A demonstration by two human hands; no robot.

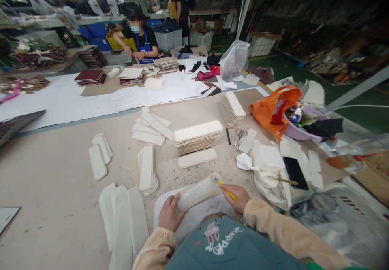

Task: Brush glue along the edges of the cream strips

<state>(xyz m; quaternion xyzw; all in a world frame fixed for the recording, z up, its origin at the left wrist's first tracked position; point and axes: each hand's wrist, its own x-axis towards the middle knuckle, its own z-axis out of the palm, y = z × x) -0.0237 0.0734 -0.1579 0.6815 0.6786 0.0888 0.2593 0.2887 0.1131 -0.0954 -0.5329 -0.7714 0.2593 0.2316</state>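
Observation:
A pale rounded strip [197, 192] lies slantwise on a white sheet [209, 210] near the table's front edge. My left hand [172, 214] grips its left end, with thumb and fingers bent around that end. A slim yellow tool [229, 191] is pinched in my right hand [238, 198], its tip touching the strip's right end; the exact kind of tool is unclear. Just beyond lies a single cream strip [197, 158], in front of a tall stack of similar strips [198, 134]. Left of my hands are more stacked strips [147, 169] and long translucent pieces [121, 213].
To the right are scissors [241, 133], a black pen [228, 136], crumpled white wrapping [267, 156], a black phone [295, 173] and an orange bag [275, 108] by a purple basin [299, 130]. A co-worker [141, 39] in a blue apron sits across the table.

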